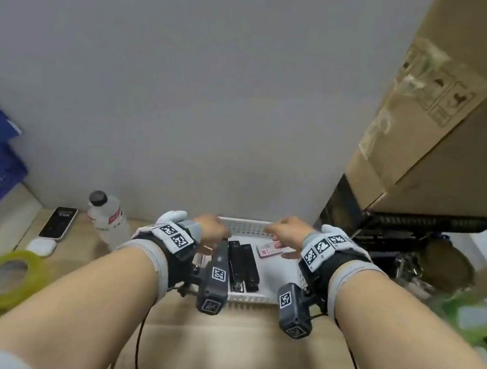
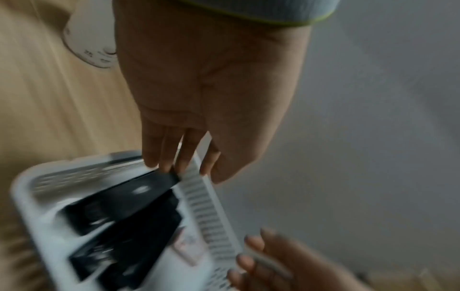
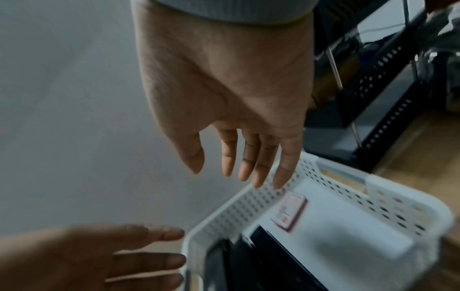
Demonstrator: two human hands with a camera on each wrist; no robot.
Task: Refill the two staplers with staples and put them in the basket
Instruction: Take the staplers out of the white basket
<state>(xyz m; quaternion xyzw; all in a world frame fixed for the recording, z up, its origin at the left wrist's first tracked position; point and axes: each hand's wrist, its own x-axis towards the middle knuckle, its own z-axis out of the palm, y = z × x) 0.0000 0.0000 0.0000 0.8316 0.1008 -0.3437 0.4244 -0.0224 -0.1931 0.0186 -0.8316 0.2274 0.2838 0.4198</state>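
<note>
Head view | staplers [image 1: 243, 265] inside basket [image 1: 252, 298] | hands above far rim

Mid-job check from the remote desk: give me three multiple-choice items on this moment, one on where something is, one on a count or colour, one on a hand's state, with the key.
1. Where do the black staplers lie?
A. inside the white basket
B. on the wooden table beside the phone
C. on top of the cardboard box

2. How many black staplers are in the basket?
A. one
B. two
C. four

3. What is the right hand doing?
A. gripping a stapler
B. pinching the pink staple box
C. holding nothing, fingers straight over the basket's far rim

Key:
1 A, the head view shows them side by side on the basket floor.
2 B, two dark bodies lie next to each other, left of the pink staple box.
3 C, the right wrist view shows spread, empty fingers above the perforated wall.
</note>
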